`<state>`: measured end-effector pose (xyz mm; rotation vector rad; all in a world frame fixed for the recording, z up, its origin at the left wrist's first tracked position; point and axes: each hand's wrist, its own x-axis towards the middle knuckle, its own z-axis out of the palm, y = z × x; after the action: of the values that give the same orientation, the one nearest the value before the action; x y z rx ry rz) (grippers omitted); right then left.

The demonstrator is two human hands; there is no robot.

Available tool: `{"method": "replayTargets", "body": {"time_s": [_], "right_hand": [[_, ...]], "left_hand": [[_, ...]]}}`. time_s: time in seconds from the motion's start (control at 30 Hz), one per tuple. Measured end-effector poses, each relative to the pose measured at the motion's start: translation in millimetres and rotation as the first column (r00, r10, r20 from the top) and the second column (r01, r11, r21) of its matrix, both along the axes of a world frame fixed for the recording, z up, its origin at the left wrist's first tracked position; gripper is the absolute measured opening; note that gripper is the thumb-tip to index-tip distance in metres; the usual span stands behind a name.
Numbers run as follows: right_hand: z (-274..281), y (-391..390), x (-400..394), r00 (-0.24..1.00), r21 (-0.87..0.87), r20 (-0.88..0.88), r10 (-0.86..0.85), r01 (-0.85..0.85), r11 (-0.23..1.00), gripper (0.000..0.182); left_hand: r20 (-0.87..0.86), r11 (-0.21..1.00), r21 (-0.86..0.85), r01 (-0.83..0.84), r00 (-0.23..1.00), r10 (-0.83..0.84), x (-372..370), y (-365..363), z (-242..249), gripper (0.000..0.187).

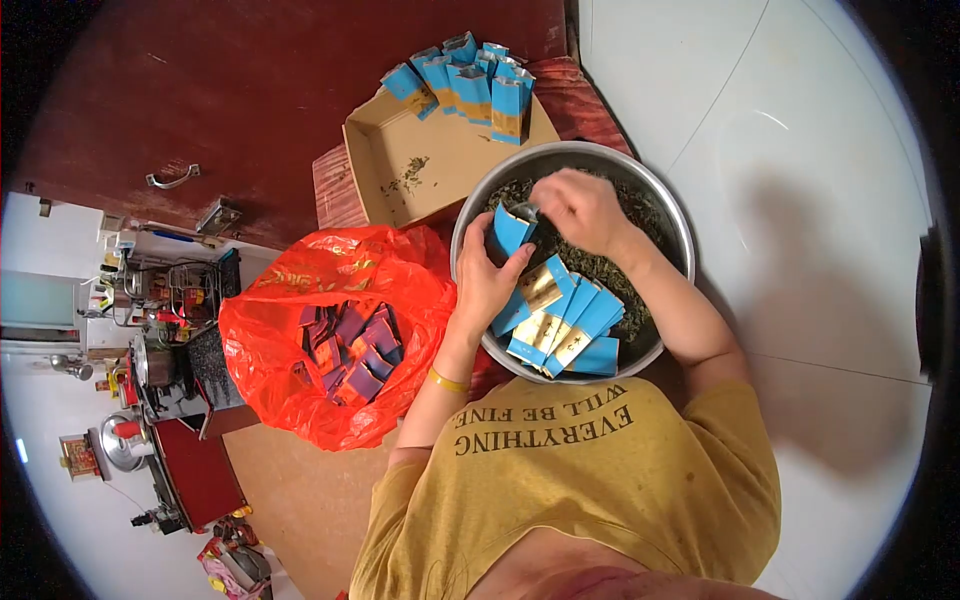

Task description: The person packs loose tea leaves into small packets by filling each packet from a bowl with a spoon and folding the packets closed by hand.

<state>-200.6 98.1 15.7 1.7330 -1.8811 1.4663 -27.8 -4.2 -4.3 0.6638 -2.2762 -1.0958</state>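
Note:
A blue foil pouch (513, 230) with its mouth open is held by my left hand (484, 285), over the metal basin (684, 225). My right hand (580, 212) is closed at the pouch's mouth, its fingers curled and slightly blurred; whatever they pinch is hidden. Dark green dried leaves (645, 215) fill much of the basin. Several flat blue and gold pouches (572, 322) lie fanned out on the leaves, below my hands and against the basin's near side.
Behind the basin, a cardboard box (365, 150) holds several upright open blue pouches (470, 88) and some leaf crumbs (408, 175). To the left, a red plastic bag (270, 345) contains purple and orange packets (350, 350). A white wall (800, 270) rises at the right.

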Motion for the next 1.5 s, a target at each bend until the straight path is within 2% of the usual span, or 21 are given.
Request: {"method": "replayTargets", "body": {"time_s": [0.03,0.2,0.27,0.33,0.4,0.43,0.47,0.53,0.67,0.73,0.8,0.97,1.07,1.1,1.13,1.17,1.27,1.33,1.4,1.47,1.5], "right_hand": [[2.2,-0.5,6.3,0.996,0.020,-0.019,0.084,-0.084,0.996,0.010],[13.3,4.4,1.3,0.982,-0.058,-0.173,0.072,-0.083,0.995,0.009],[13.9,7.5,-8.5,0.992,-0.140,-0.103,-0.071,0.056,0.989,0.010],[11.8,6.9,-16.6,0.990,-0.105,-0.035,-0.137,0.133,0.986,0.013],[-0.9,2.8,-30.1,0.942,0.065,-0.101,-0.320,0.327,0.943,0.016],[-7.7,3.3,-33.0,0.942,0.267,-0.090,-0.322,0.335,0.904,0.022],[-14.9,3.7,-31.6,0.939,0.266,-0.086,-0.333,0.343,0.901,0.022],[-20.6,1.0,-24.5,0.963,0.512,0.009,-0.268,0.226,0.829,0.027],[-5.3,2.2,-18.8,0.951,0.566,0.098,-0.293,0.188,0.802,0.030],[-12.8,2.2,-27.1,0.948,0.522,0.095,-0.305,0.214,0.826,0.029],[-12.8,5.7,-35.0,0.925,0.320,0.287,-0.248,0.152,0.935,0.029],[3.6,7.8,-29.4,0.813,0.171,0.555,-0.178,0.098,0.980,0.030],[3.2,6.9,-14.3,0.850,0.096,0.524,-0.041,-0.011,0.995,0.025],[5.6,5.6,-6.1,0.967,0.080,0.254,-0.012,-0.009,0.997,0.021],[7.5,3.9,1.6,0.999,0.063,-0.039,0.015,-0.013,0.998,0.017],[6.9,1.9,8.1,0.992,0.062,-0.055,0.110,-0.107,0.992,0.011],[15.7,1.9,12.1,0.985,0.021,-0.128,0.111,-0.110,0.994,0.007],[15.3,3.1,4.4,0.988,-0.021,-0.133,0.082,-0.086,0.996,0.005],[15.5,5.4,-1.3,0.981,-0.089,-0.185,-0.066,0.050,0.995,0.012],[15.7,3.3,4.4,0.981,-0.115,-0.184,-0.058,0.037,0.993,0.012],[17.3,3.6,11.5,0.978,-0.057,-0.204,0.036,-0.048,0.997,0.009]], "left_hand": [[0.002,1.000,0.000,-0.001,1.000,0.001,0.0,-0.2,-0.6,0.066],[-0.006,1.000,0.011,-0.011,1.000,0.012,0.1,1.0,2.5,0.065],[-0.016,0.999,0.030,-0.013,1.000,0.013,-0.4,0.0,-0.8,0.065],[-0.026,0.999,0.045,-0.008,1.000,0.009,-0.4,0.0,-1.9,0.064],[-0.009,0.999,0.053,-0.008,1.000,0.008,-0.2,-0.2,-1.0,0.064],[-0.005,0.999,0.050,0.000,1.000,0.000,-0.2,-0.4,-0.5,0.064],[-0.005,0.998,0.055,-0.004,1.000,0.004,-0.2,-0.3,0.0,0.064],[-0.003,0.998,0.058,0.004,1.000,-0.004,-1.3,-0.4,-1.6,0.064],[-0.031,1.000,-0.017,-0.018,0.999,0.018,-1.8,-1.1,-5.5,0.058],[-0.020,1.000,0.003,-0.022,1.000,0.022,-0.7,0.4,-1.3,0.059],[-0.009,0.999,-0.024,-0.031,0.999,0.030,-0.8,2.1,2.7,0.059],[-0.003,0.999,0.036,-0.011,1.000,0.011,-1.1,1.2,0.7,0.060],[-0.012,1.000,0.014,0.000,1.000,0.001,-1.5,0.0,-2.3,0.063],[-0.015,1.000,0.006,-0.001,1.000,0.001,-1.7,0.0,-1.9,0.063],[-0.015,1.000,0.007,-0.003,1.000,0.003,-1.6,0.6,-0.6,0.063],[-0.001,1.000,-0.003,-0.006,1.000,0.006,-1.3,1.5,1.7,0.063],[0.000,1.000,0.001,-0.002,1.000,0.002,-1.0,0.2,0.0,0.064],[-0.013,1.000,0.018,-0.001,1.000,0.001,-0.7,-0.8,-1.6,0.064],[-0.009,1.000,0.023,0.001,1.000,-0.001,-0.9,-0.1,-1.6,0.064],[-0.002,1.000,0.030,-0.005,1.000,0.005,-0.8,1.3,0.7,0.064],[0.006,0.999,0.033,-0.007,1.000,0.007,-1.1,1.2,1.8,0.064]]}}
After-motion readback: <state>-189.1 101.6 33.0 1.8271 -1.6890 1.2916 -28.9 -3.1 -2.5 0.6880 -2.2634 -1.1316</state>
